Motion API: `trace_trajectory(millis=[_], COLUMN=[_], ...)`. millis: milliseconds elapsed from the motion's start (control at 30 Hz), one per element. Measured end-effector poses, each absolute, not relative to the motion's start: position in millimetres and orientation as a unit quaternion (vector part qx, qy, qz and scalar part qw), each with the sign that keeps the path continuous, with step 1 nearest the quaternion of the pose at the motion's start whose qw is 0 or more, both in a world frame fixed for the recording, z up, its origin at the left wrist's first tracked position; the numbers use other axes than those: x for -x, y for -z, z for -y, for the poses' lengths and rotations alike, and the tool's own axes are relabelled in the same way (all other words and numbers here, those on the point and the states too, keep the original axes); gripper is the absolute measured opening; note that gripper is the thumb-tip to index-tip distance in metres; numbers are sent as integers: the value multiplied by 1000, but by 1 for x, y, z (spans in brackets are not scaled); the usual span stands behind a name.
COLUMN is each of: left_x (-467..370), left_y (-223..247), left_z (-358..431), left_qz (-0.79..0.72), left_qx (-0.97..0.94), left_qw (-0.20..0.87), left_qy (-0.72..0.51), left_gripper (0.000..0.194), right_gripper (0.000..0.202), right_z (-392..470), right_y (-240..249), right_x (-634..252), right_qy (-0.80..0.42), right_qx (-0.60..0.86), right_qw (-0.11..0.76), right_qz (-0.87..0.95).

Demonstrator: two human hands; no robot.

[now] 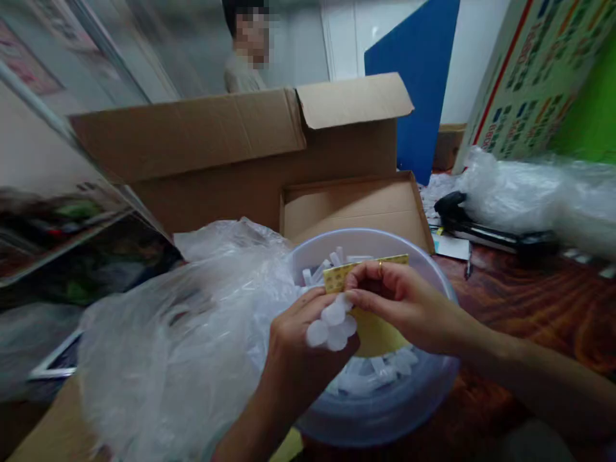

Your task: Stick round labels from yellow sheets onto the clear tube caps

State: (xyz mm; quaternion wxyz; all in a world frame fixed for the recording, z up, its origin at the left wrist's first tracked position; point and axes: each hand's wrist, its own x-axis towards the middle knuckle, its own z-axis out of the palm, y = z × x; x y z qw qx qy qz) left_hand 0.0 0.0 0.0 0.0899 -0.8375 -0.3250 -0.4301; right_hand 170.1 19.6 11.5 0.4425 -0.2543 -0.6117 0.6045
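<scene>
My left hand (pixel 298 346) is closed around a bundle of white translucent plastic tubes (pixel 332 328), their round ends facing me. Between my hands is a yellow sheet (pixel 378 337) with a patterned strip along its upper edge, perhaps stickers. My right hand (pixel 409 301) pinches at this sheet, its thumb and fingertips close to the end of one tube. Whether those fingertips also grip a tube is unclear. Both hands are over a round translucent plastic tub (pixel 378 414), where many loose tubes (pixel 373 375) lie.
Clear plastic bags (pixel 183 340) spread left of the tub. Behind it stand a large open cardboard box (pixel 206 199) and a shallow cardboard tray (pixel 356 205). Plastic wrap (pixel 510 192) and a pen (pixel 468 266) lie at right on the wood-patterned surface (pixel 529 295). Another person (pixel 243 74) is beyond the box.
</scene>
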Motion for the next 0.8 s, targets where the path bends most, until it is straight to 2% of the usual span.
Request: trace_trajectory(millis=[167, 300, 400, 467, 500, 567, 667, 800], left_x=[-2, -3, -3, -2, -2, -1, -1, -4], left_y=[1, 0, -3, -6, -6, -6, -3, 2], left_z=[3, 4, 5, 5, 6, 6, 8, 10], left_qz=[328, 328, 362, 415, 437, 454, 437, 444], left_qx=[832, 832, 818, 770, 735, 659, 574, 513], left_qw=[142, 133, -18, -176, -254, -381, -486, -533], left_qy=[425, 427, 446, 452, 452, 462, 494, 506], left_gripper=[17, 20, 20, 11, 6, 6, 11, 16], right_gripper=[20, 33, 24, 7, 5, 25, 54, 55], right_z=[-16, -20, -23, -23, -22, -18, -12, -7], right_y=[-10, -6, -5, -7, -8, -9, -8, 0], right_x=[-168, -165, -166, -168, -170, -172, -172, -169], right_qy=[-582, -623, -614, -531, -466, -323, -176, -109], right_qx=[261, 229, 228, 232, 230, 218, 207, 231], right_qw=[466, 501, 485, 506, 522, 530, 487, 458], right_qz=[613, 555, 579, 639, 676, 753, 830, 851])
